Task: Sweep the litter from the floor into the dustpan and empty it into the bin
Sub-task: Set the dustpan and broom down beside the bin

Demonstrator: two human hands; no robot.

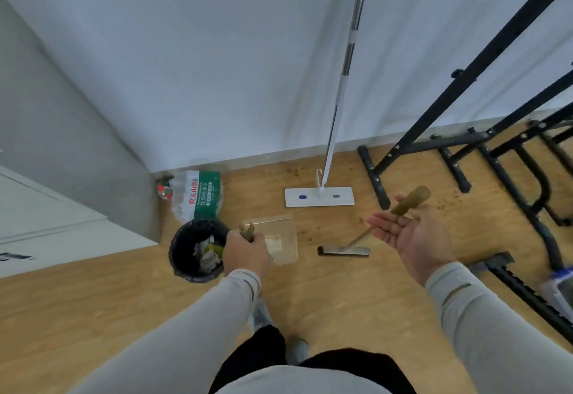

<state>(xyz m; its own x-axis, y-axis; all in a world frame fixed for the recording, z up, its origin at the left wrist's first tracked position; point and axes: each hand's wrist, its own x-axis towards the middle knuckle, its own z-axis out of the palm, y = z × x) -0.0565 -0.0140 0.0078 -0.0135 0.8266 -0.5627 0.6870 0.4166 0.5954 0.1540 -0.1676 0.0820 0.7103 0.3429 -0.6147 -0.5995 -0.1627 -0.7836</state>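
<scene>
The left hand [245, 254] grips the dustpan [279, 238] handle beside the bin [192, 254] at nine o'clock, while the right hand [412, 238] is open, the broom [344, 250] handle loose across its palm. Crumbs [446, 201] lie at two o'clock, so sweeping seems unfinished; next the right hand must close on the broom.

Bare floor [325, 294] between my feet and the dustpan [280, 240] is open. The bin [195, 251] stands touching the dustpan's left side. A mop head [319, 196] blocks the wall side; black rack legs [375, 179] crowd my right.
</scene>
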